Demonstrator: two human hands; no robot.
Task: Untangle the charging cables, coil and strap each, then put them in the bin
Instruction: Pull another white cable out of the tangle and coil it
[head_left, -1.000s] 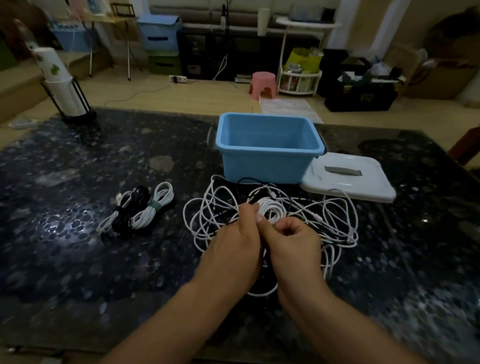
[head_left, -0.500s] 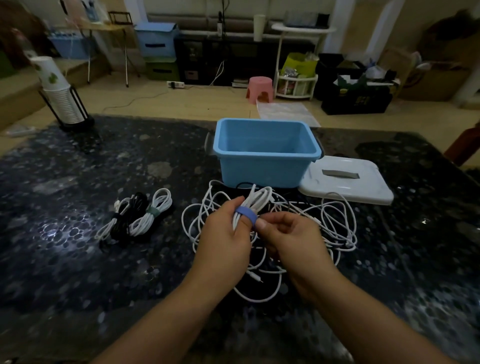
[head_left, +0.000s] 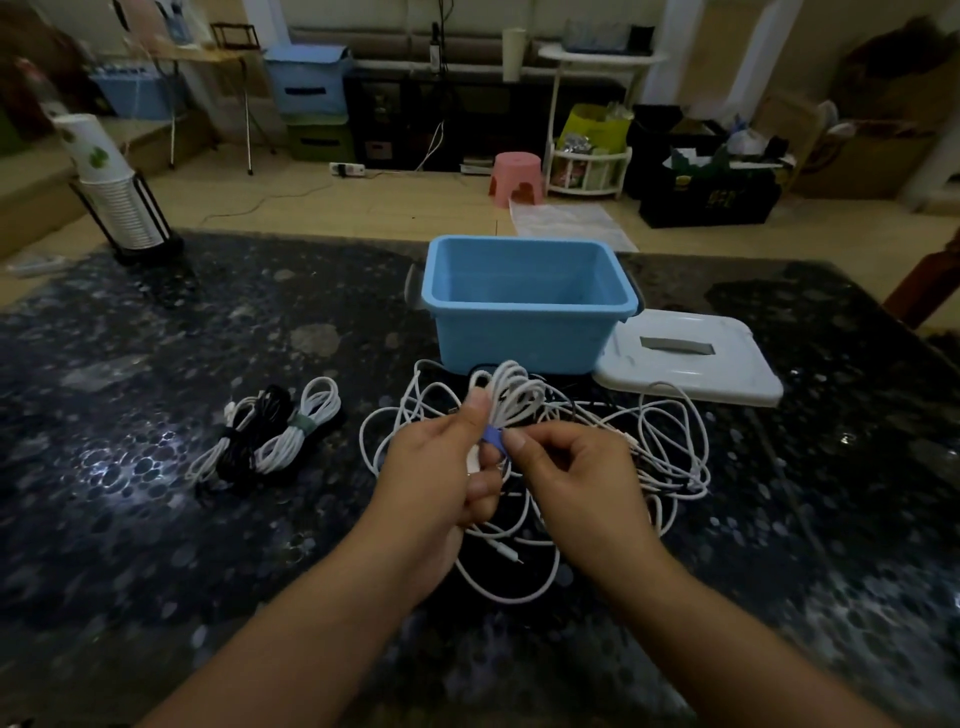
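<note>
Coil (head_left: 511, 395): upright in left hand (head_left: 441, 467), gripped.
Strap (head_left: 492, 440): pinched by right hand (head_left: 566, 467).
Bin (head_left: 524, 332): just beyond, far side.

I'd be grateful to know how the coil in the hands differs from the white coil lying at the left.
The held coil is lifted upright; the left coil lies flat on the table. The held coil's strap is blue; the left coil's band is green. Both are white.

No text or label can be read.
</note>
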